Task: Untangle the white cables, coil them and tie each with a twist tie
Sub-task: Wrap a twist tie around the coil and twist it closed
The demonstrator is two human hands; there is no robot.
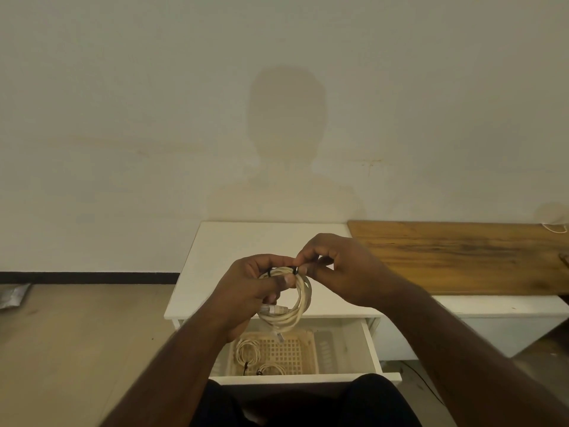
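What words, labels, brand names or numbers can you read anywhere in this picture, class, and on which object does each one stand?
None can be read.
Coiled white cable in the hands: no print shows.
Grey packet on the floor at left: too blurred to tell.
Basket in the open drawer: no label shows.

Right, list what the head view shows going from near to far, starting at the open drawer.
Woven beige basket holding tied cable coils in the open white drawer → white coiled cable held in both hands → white tabletop → pale wall.
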